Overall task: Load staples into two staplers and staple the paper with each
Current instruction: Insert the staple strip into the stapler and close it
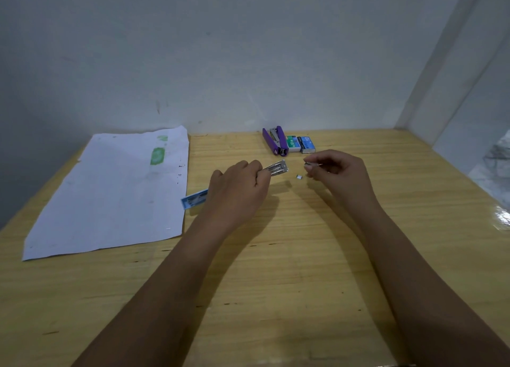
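The left hand (237, 184) grips the open blue stapler (194, 198) mid-table and the right hand (336, 173), at its 3 o'clock, pinches a staple strip (310, 164), which could crumble into bits like the fragment (299, 176) between them if fed skewed into the magazine (276, 168).

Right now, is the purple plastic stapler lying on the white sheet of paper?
No, the purple plastic stapler lies on the wooden table beside the small green staple box, well right of the white sheet of paper.
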`<state>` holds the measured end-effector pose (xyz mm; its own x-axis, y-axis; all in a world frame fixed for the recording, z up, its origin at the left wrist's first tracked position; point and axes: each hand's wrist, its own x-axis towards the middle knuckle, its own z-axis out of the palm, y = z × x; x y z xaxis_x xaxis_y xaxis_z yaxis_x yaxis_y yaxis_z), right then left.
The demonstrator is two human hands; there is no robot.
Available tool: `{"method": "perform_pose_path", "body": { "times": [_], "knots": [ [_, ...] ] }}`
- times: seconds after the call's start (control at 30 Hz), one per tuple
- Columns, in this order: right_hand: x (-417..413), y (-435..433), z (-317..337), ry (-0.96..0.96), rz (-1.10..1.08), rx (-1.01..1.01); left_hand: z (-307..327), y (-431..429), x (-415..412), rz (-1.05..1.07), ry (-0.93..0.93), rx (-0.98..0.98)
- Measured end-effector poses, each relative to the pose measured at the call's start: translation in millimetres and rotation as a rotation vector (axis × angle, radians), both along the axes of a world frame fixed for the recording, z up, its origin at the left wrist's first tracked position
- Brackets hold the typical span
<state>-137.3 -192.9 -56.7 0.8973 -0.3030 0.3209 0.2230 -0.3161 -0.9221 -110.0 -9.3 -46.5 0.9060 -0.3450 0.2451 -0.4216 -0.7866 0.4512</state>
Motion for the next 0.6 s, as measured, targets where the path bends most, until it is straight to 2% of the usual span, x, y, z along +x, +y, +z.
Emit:
{"method": "perform_pose_path", "body": {
  "times": [0.13,0.27,0.43,0.6],
  "knots": [
    [-2.0,2.3,2.9,-0.002,0.027,0.118,-1.4,-1.9,-0.8,-0.014,0.029,0.023],
    [-3.1,6.7,5.3,-0.029,0.105,0.135,-1.7,-3.5,-2.5,-0.016,0.044,0.028],
    [-2.4,14.2,1.8,-0.167,0.14,-0.124,-2.0,-4.5,-2.8,-0.008,0.058,0.037],
    [-2.5,17.7,-0.7,-0.203,0.155,-0.39,-5.2,-4.0,-2.8,-0.009,0.07,0.053]
  ]
}}
